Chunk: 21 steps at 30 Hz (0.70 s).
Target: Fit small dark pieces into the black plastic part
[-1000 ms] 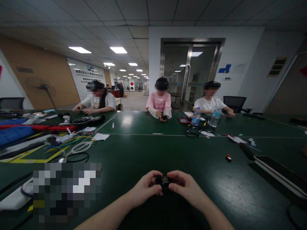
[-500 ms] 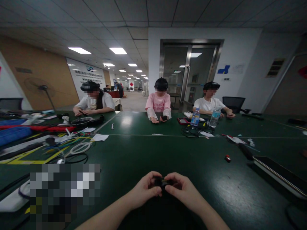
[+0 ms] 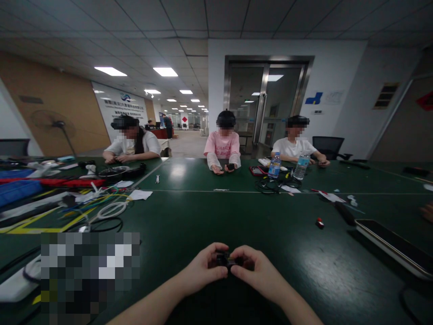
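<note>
A small dark object point(image 3: 223, 260), black with a yellowish spot, is held just above the green table point(image 3: 182, 216) near its front edge. My left hand point(image 3: 210, 265) pinches its left end between thumb and fingers. From the other side, my right hand point(image 3: 249, 265) grips the right end, thumb in front and fingers curled behind. My fingertips hide much of the object, so its exact kind does not show.
A phone-like slab point(image 3: 392, 246) and a small red-and-black item point(image 3: 320, 223) lie to the right. Cables point(image 3: 113, 210) and a white power strip point(image 3: 20, 284) crowd the left. Two water bottles point(image 3: 300, 167) stand farther back. Three people sit across the table.
My right fingers have shifted slightly on the dark object, and a little more of its middle shows between my hands. The view has moved very slightly.
</note>
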Motion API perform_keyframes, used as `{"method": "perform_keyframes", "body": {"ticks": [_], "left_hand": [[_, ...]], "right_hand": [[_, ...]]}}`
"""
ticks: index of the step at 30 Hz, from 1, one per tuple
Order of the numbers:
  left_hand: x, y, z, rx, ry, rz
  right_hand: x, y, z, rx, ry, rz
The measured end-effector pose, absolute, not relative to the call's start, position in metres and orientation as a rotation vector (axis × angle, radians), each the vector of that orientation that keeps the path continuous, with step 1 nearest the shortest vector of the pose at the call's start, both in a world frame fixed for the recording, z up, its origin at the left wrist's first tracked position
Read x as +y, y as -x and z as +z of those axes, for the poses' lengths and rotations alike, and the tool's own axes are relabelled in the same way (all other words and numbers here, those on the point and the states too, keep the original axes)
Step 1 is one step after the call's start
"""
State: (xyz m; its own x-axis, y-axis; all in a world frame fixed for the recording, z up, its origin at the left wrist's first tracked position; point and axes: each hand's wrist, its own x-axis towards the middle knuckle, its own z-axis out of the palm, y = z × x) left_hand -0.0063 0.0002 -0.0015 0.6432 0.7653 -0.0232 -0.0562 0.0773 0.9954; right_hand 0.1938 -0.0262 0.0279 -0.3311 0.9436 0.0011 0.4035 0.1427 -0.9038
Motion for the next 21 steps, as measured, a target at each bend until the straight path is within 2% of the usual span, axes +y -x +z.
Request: {"method": "perform_keyframes", "body": {"ticks": [21], "left_hand": [[-0.0022,0.007,0.0063,0.656,-1.363,0.745]], "right_hand": [[-0.0253,-0.1928,0.0272,-1.844,1.206,1.049]]}}
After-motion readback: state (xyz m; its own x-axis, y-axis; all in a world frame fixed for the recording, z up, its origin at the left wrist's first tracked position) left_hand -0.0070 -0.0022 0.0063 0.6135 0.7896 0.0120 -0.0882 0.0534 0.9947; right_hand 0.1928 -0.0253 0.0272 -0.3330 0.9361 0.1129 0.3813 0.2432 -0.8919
